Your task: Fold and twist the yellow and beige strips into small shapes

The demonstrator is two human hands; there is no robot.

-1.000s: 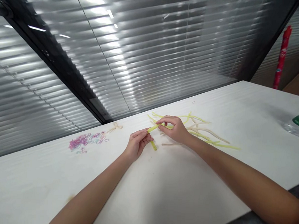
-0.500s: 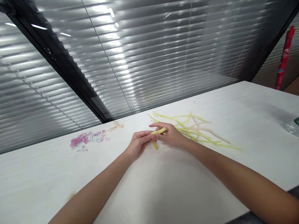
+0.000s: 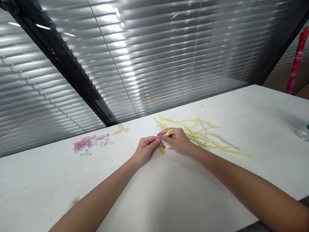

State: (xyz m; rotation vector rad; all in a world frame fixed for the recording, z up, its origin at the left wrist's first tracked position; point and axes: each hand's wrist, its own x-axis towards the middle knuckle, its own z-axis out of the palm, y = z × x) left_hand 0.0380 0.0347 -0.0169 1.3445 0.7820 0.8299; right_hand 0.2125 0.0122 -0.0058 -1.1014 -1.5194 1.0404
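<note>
My left hand [image 3: 147, 148] is closed, its thumb and fingertips pinching a folded yellow cord [image 3: 161, 150]. One end of the cord hangs below the fingers and another part sticks up at the right hand. My right hand [image 3: 176, 139] meets the left, its fingers closed on the upper part of the same cord. The fingertips cover the middle of the cord. Just behind the right hand, loose yellow and beige cords [image 3: 214, 142] lie crossed over each other on the white table [image 3: 192, 198].
Small coloured rubber bands [image 3: 84, 144] lie in a heap at the left. A beige looped cord [image 3: 121, 129] rests behind them. A clear bottle with a green label [image 3: 307, 134] is at the right edge. Window blinds [image 3: 166, 62] rise behind the table.
My right hand's fingers have closed in from a more spread pose, now pinching nearer the left fingertips. Less of the cord's upper part shows. The view has shifted slightly.
</note>
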